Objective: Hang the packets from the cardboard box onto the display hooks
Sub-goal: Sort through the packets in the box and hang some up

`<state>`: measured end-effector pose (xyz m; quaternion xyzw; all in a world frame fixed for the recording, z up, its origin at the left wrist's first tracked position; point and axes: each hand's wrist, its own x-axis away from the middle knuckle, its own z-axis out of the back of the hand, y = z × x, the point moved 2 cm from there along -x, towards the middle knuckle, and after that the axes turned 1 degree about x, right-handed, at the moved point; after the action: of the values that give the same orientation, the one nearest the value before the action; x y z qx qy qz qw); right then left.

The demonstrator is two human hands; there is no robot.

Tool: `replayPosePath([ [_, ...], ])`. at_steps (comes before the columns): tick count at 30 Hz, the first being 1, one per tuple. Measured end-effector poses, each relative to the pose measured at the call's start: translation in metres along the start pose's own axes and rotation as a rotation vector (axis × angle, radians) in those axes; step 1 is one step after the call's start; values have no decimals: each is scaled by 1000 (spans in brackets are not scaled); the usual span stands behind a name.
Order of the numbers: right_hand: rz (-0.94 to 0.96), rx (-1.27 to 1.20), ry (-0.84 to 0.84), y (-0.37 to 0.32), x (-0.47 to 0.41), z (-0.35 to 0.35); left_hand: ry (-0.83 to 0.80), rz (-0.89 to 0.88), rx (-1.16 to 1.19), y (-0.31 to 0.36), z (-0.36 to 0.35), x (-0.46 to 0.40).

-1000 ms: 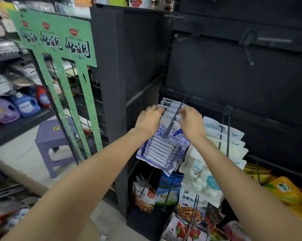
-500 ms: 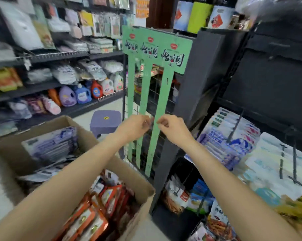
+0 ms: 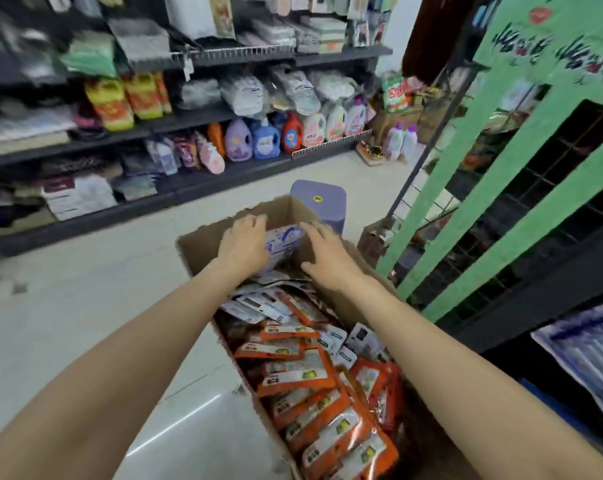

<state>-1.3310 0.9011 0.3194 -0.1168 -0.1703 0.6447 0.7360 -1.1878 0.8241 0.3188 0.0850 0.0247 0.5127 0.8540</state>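
An open cardboard box (image 3: 203, 237) stands on the floor below me. Orange packets (image 3: 310, 375) fill its near part, and a stack of blue-and-white packets (image 3: 284, 240) leans at its far end. My left hand (image 3: 243, 244) lies on the left side of that stack with its fingers spread over the top edge. My right hand (image 3: 328, 258) touches the stack's right side, fingers stretched forward. More blue-and-white packets (image 3: 587, 344) hang on the dark display rack at the right edge.
A green hanging-strip display (image 3: 508, 174) stands to the right of the box. A purple stool (image 3: 319, 202) sits just beyond the box. Shelves of detergent bottles (image 3: 269, 140) and bagged goods line the far side of the pale floor.
My view has swung left and down from the display hooks to the box. Both hands left the hung packets, crossed the air and reached the blue-and-white stack in the box.
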Motion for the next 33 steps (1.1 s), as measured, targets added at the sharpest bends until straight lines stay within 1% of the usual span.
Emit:
replayPosePath([
  [3, -17, 9, -73, -17, -30, -16, -130, -4, 40, -26, -8, -13],
  [4, -28, 27, -85, -19, -38, -20, -145, -16, 45, -32, -9, -15],
  [6, -61, 112, -85, -21, -51, -26, -125, -35, 45, -39, -9, -16],
  [9, -85, 308, 67, -21, -61, -25, -82, -39, 121, -47, -13, -12],
  [10, -87, 324, 114, -22, -61, -22, -58, -45, 152, -48, -13, -10],
  [12, -90, 266, 180, -22, -59, -16, 25, -56, 217, -47, -8, -4],
  [15, -135, 89, 243, -22, -47, 3, 178, -85, 274, -38, 15, 1],
  [17, -135, 1, 269, -19, -33, 19, 238, -104, 261, -30, 34, 4],
  [19, -101, -33, 305, -18, -14, 41, 272, -129, 251, -19, 53, 8],
  [23, -38, -158, 418, -12, 27, 94, 362, -196, 327, 17, 95, 24],
  [27, -17, -256, 572, 2, 77, 150, 456, -324, 350, 75, 137, 45],
  [31, -31, -257, 719, 28, 141, 199, 502, -473, 367, 150, 169, 59],
  [33, -65, -244, 765, 47, 173, 216, 519, -530, 391, 188, 175, 66],
])
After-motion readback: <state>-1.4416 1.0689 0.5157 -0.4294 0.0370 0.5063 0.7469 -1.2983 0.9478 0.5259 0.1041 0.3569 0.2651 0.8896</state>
